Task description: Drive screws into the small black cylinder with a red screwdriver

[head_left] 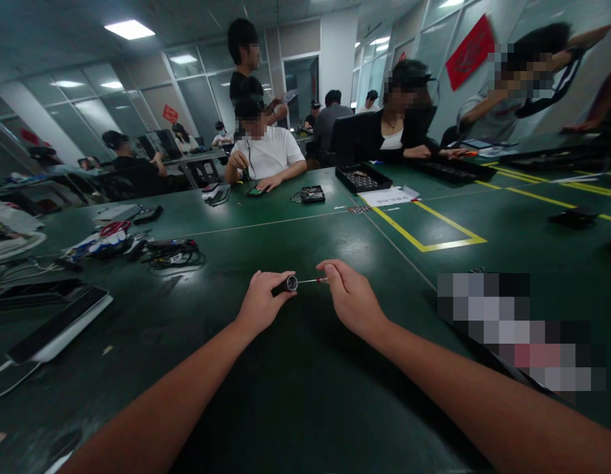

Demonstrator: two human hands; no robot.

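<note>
- The left hand (263,299) is closing its thumb and fingers around a short black cylindrical part (292,283), whose round open end is facing right.
- The right hand (352,296) is pinching a slim red-handled tool with a silver metal shaft (309,281), pointing it leftward at that end; whether the tip is touching is too small to tell.
- Both hands are working above the dark green tabletop (266,401).
- A tangled bundle of black cables (172,253) is lying farther left.

The green bench (266,408) bears a black tray (374,187); a white sheet (384,198) lies just before it, black cables (174,254) well to its left.
</note>
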